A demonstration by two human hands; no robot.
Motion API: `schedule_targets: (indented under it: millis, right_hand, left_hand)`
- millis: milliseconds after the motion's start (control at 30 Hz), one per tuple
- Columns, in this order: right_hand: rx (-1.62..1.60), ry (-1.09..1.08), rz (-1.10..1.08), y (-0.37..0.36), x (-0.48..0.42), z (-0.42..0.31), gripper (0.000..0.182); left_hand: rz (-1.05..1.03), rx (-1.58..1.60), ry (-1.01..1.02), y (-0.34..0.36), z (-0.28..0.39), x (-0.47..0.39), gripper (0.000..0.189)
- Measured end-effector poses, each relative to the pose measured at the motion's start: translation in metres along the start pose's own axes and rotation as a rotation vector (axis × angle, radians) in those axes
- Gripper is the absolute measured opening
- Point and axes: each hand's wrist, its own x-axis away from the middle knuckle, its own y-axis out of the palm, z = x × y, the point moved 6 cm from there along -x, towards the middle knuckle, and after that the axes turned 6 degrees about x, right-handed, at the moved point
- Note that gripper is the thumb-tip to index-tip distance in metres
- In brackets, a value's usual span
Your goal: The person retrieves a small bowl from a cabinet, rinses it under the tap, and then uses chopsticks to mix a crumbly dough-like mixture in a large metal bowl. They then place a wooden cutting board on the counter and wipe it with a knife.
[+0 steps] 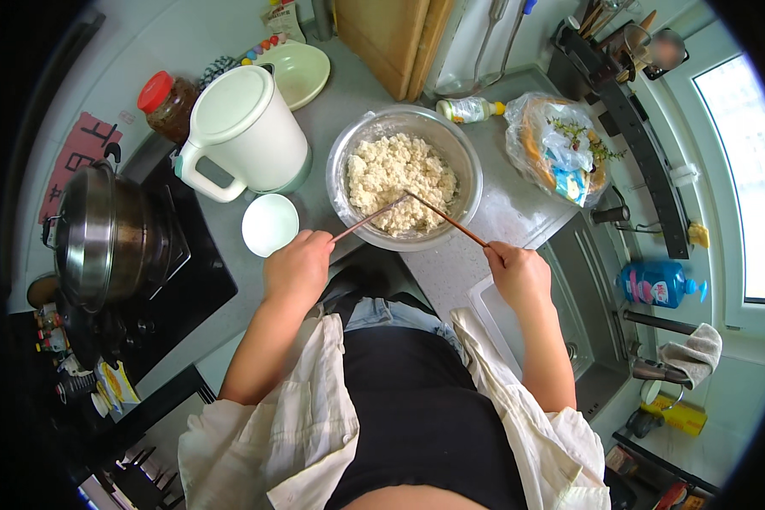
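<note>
A stainless steel mixing bowl [469,150] stands on the grey countertop in front of me, holding lumpy, pale dough crumbs [398,172]. My left hand [299,264] grips one wooden chopstick [368,218], and my right hand [521,271] grips another, darker-looking chopstick [449,220]. The two sticks slant inward over the near rim, and their tips meet at the crumbly dough near the bowl's middle. Beside my left hand sits a small white bowl [270,224]; its inside shows nothing but white.
Left of the bowl stand a white lidded pitcher [248,127], a red-lidded jar [169,105] and a steel pot [102,236] on the black cooktop. A bottle [468,109] lies behind right, near a plastic bag [554,146]. The sink [586,306] is at my right.
</note>
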Motion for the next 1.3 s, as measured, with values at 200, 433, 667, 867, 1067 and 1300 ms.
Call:
schedule_targets:
  millis: [200,433,667,867,1067,1300]
  right_hand:
    - [0.029,-0.033,0.034,-0.014,0.003,-0.004,0.014]
    - [0.039,-0.126,0.031,-0.012,0.008,-0.024,0.012]
    - [0.261,-0.118,0.04,-0.064,-0.002,-0.003,0.013]
    - [0.569,-0.104,-0.291,-0.055,-0.028,-0.025,0.018]
    - [0.3,-0.035,-0.289,-0.002,-0.034,-0.028,0.019]
    - [0.172,0.06,-0.244,-0.024,-0.012,-0.017,0.022]
  left_hand:
    - [0.054,-0.025,-0.082,-0.02,-0.012,0.016,0.007]
    - [0.082,-0.086,-0.035,-0.022,-0.006,0.013,0.007]
    - [0.061,-0.243,-0.082,-0.051,-0.014,0.013,0.006]
    - [-0.159,-0.235,-0.089,-0.048,-0.009,-0.007,0.011]
    - [-0.391,0.592,-0.106,0.015,-0.01,-0.024,0.031]
    - [-0.632,1.214,-0.346,0.058,0.059,-0.036,0.036]
